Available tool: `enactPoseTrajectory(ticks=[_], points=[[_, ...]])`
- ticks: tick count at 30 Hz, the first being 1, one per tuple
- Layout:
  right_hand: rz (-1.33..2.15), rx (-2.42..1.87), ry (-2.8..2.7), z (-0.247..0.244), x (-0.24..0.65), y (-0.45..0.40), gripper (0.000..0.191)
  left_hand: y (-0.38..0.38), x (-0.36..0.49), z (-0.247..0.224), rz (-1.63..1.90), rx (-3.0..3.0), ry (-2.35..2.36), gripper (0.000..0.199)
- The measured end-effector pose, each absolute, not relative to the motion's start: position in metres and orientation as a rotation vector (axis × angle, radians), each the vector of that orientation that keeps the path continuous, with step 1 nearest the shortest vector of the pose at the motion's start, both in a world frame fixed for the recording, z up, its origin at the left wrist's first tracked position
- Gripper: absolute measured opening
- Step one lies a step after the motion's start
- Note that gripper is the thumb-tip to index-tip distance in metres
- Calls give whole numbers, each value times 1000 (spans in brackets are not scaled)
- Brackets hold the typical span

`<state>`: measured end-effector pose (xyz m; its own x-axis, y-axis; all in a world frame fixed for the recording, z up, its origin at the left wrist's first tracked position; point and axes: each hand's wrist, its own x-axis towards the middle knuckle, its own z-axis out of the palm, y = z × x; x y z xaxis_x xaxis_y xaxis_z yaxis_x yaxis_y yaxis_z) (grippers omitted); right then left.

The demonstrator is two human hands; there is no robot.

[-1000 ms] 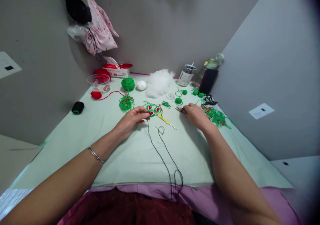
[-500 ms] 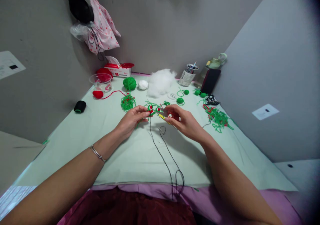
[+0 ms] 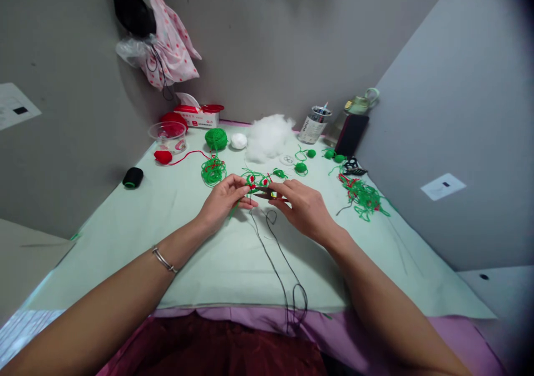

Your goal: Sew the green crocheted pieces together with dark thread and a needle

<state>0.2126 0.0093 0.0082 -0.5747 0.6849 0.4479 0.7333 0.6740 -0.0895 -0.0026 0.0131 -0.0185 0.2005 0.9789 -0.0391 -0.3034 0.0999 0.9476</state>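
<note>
Left hand (image 3: 223, 201) pinches the red-and-green piece (image 3: 252, 187) over the worktop (image 3: 208, 270); right hand (image 3: 303, 204) wraps the scissors (image 3: 263, 193), blades right beside it! Two similar pieces (image 3: 265, 182) look already worked (dark thread (image 3: 271, 257) cut? Can't tell).

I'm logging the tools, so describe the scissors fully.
The scissors have dark, metal-looking blades, parted and pointing toward the red and green crocheted piece in the left hand. The right hand grips the handle end, where a reddish part shows; its fingers hide the rest. Whether the blades touch the piece is unclear.
</note>
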Motion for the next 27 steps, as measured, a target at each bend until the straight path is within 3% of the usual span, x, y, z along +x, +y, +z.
enactPoseTrajectory(ticks=[17,27], points=[[149,-1199,-2355,5,208,7,26,11,-1,-19,1086,1019,829,31],[88,-1192,-2366,6,206,5,24,10,-1,-23,1040,1015,801,31]])
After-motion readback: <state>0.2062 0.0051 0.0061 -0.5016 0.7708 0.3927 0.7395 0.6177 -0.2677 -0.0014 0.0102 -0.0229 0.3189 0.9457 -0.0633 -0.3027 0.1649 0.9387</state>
